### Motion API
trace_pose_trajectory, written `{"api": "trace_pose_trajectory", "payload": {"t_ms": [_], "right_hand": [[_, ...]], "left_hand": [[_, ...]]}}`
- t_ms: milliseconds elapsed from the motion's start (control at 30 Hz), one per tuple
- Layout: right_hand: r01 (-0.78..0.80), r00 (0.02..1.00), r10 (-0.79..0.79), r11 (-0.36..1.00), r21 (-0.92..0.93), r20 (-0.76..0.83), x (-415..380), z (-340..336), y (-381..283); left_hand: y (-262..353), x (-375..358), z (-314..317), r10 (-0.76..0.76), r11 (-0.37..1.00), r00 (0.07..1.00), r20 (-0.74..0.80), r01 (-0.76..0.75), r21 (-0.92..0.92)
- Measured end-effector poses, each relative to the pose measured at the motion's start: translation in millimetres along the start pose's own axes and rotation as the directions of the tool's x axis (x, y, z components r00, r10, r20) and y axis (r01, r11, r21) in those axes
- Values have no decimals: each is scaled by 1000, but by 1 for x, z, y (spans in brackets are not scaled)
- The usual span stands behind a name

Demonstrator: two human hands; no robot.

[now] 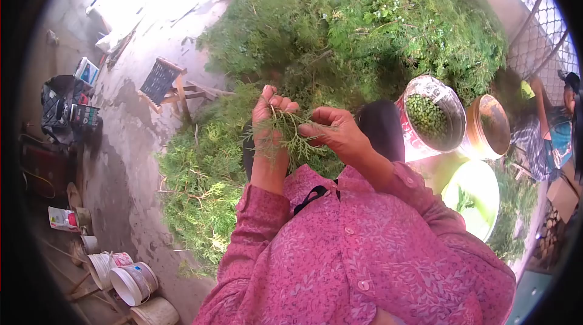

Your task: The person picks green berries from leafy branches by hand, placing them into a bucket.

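Note:
My left hand (271, 120) is closed round the stem of a green evergreen sprig (291, 137), whose flat scaly leaves hang over the palm and wrist. At the sprig's right side is my right hand (347, 137), thumb and forefinger pinched together on its twigs. Whether a small cone is between those fingertips is too fine to make out. Just to the right stands a white-and-red bucket (456, 123), tilted in view, with many small round green cones (426, 115) inside. A large heap of cut evergreen branches (364, 33) lies in front and down the left side.
Beside the first bucket are a second bucket (487, 126) and a pale green basin (490, 194) with some sprigs in it. Another person (549, 118) sits at the far right. A low woven stool (163, 82) stands left; several white buckets (129, 285) lie lower left.

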State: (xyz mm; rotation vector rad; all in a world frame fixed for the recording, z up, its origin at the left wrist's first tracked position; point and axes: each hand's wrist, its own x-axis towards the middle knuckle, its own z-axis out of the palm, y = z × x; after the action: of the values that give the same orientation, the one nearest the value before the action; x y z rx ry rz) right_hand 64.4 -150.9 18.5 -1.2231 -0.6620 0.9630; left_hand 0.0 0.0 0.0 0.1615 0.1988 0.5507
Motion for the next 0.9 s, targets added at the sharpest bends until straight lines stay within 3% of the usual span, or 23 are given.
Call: {"api": "trace_pose_trajectory", "payload": {"t_ms": [100,167,200,267,300,367,433,500,600,667,700,767,867,900], "right_hand": [[-92,995,94,990,112,-19,-4,0,4],[-396,917,388,855,335,95,-6,-3,2],[-399,915,392,851,341,93,-8,-6,4],[-534,806,359,784,316,471,-13,-13,9],[-535,807,358,780,325,470,-15,-10,6],[-458,880,372,826,328,295,-18,-1,-7],[-375,922,300,849,372,245,-12,-4,4],[-286,956,229,866,411,184,-9,-6,7],[-146,987,115,940,308,114,-8,-5,3],[-47,999,47,998,40,-5,-9,-2,0],[-47,999,47,998,43,-9,-7,-2,6],[132,991,-132,991,6,-8,-2,-2,24],[88,995,-90,995,45,34,-7,2,15],[89,995,-90,995,47,33,-8,4,16]], "left_hand": [[-1,0,-3,-20,999,1000,15,21,-27],[4,2,0,-26,1000,997,78,27,-13],[7,4,-3,-30,999,997,72,31,-11],[11,6,-11,6,993,997,77,3,-119],[12,4,-9,0,993,998,70,8,-114],[15,0,0,73,990,995,-68,-81,-115],[17,2,-6,21,997,1000,-16,-22,-74],[8,0,-9,44,999,995,-86,-46,-22],[8,5,-20,14,999,994,-110,-19,-41],[6,8,-30,-24,997,995,-100,17,-69],[4,8,-29,-11,1000,993,-120,7,-31],[-1,8,-27,5,1000,991,-136,-3,12],[-3,8,-26,10,999,981,-195,-16,-28],[-1,11,-29,1,998,981,-192,11,66]]}}
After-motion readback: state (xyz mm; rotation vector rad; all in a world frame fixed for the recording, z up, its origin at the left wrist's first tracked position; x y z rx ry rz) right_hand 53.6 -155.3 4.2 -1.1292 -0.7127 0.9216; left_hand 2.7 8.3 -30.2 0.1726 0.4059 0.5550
